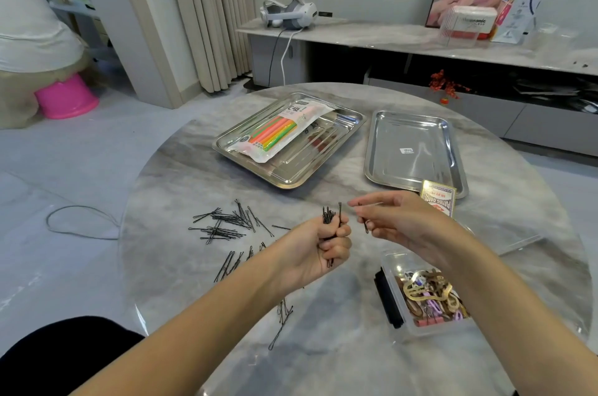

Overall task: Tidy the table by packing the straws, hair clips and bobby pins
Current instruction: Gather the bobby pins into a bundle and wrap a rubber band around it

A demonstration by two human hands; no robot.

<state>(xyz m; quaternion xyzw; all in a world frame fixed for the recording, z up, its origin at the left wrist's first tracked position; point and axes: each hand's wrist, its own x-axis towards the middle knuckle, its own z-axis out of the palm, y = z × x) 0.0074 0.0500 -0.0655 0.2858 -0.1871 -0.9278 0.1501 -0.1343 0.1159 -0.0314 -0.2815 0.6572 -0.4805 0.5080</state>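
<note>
My left hand (326,245) is closed around an upright bundle of black bobby pins (329,217) above the middle of the table. My right hand (393,217), just to its right, pinches a single bobby pin (366,226) between thumb and fingers. Several loose bobby pins (226,222) lie scattered on the marble table to the left, and more lie under my left forearm (283,314). A pack of coloured straws (278,131) rests in the left steel tray (259,169). A clear plastic box (407,327) at the right front holds hair clips (428,297).
An empty steel tray (417,149) stands at the back right, with a small yellow card box (438,198) against its near edge. A clear lid (511,242) lies right of my right arm. Behind the table are a low cabinet (420,39) and a headset (289,12).
</note>
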